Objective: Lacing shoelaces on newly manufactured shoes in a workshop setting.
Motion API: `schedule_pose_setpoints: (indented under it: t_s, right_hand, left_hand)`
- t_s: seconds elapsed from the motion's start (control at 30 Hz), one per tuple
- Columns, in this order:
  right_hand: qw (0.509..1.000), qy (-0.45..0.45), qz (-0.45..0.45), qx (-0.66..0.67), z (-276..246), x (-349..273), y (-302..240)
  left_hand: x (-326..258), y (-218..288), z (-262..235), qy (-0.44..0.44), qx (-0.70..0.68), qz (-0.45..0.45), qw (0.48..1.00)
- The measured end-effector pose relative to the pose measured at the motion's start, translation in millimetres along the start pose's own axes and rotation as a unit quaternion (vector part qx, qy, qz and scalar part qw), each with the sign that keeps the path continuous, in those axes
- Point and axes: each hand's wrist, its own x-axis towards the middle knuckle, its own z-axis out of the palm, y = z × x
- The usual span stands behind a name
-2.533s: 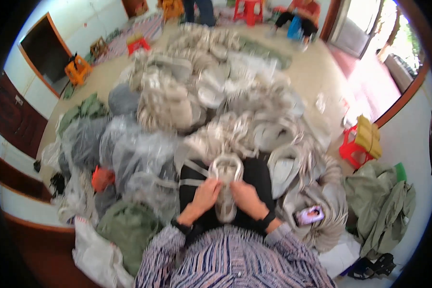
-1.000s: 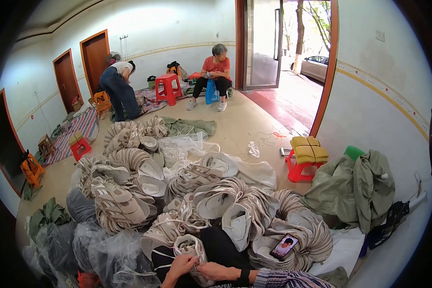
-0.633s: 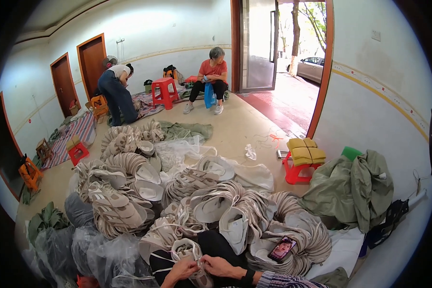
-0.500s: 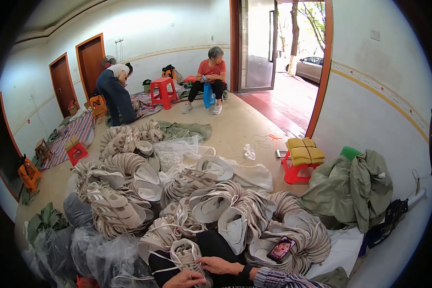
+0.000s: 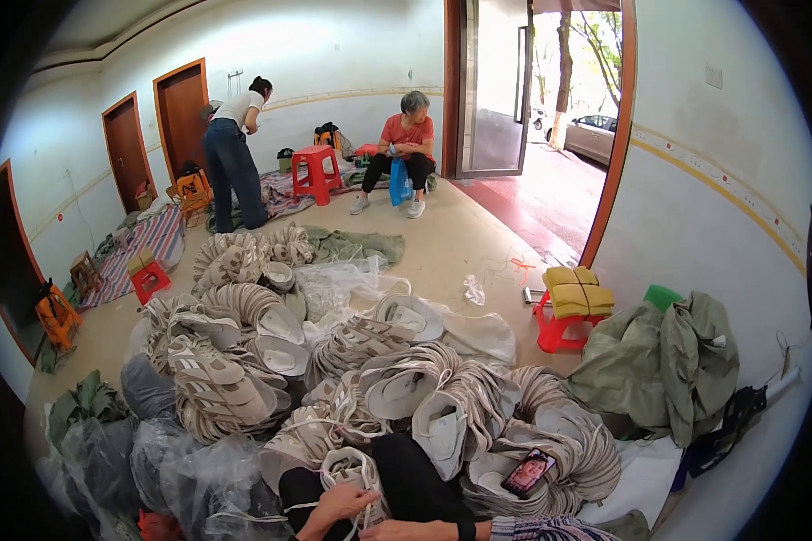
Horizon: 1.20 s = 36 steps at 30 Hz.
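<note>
Pale walls [image 5: 352, 59] and a tan floor [image 5: 505, 248] frame the work, all of it low at the near edge. Left hand [image 5: 341, 502] has its fingertips bunched close together over the laced front of the shoe [image 5: 355, 471]; whether they pinch anything, I can't tell. Right hand [image 5: 395, 530] is partly cut off by the lower edge, so its grip can't be read either. Between them runs a white lace [image 5: 368, 515].

Shoe sits in the lap between the black-trousered legs [image 5: 408, 469], opening facing away from the body. For good lacing, I'd steady it with the knees, keep the strand flat and draw both sides evenly; a twist or a loose end snagging looks the likeliest trouble.

Farther out, bags [image 5: 208, 473] crowd the left and a shoe heap [image 5: 392, 397] blocks forward reach. Just beyond the right forearm, a phone [image 5: 529, 472] leans on a stack [image 5: 595, 460], so wide pulls that way could knock it. Upward over the lap seems the freest path.
</note>
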Motion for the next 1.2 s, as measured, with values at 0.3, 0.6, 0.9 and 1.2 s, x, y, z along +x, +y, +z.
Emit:
schedule_pose_setpoints:
  t_s: [0.3, 0.6, 0.9, 1.2]
  right_hand:
    - [0.962, 0.214, 0.164, 0.043, -4.3, -10.1, 45.9]
    - [0.964, 0.062, 0.243, 0.083, 33.1, -32.0, 111.2]
    - [0.969, 0.115, 0.218, 0.004, 32.0, -44.9, 93.7]
    - [0.948, 0.174, 0.261, 0.057, 54.7, 10.2, 99.0]
  left_hand:
    - [-8.7, -53.1, 63.8, 0.162, -0.148, 0.281, 0.934]
    - [-119.3, 61.3, -15.1, -0.175, -0.397, 0.298, 0.851]
    - [-73.0, 16.6, -91.3, 0.302, -0.362, 0.194, 0.860]
    - [-70.1, -55.5, -85.9, 0.501, -0.394, 0.126, 0.760]
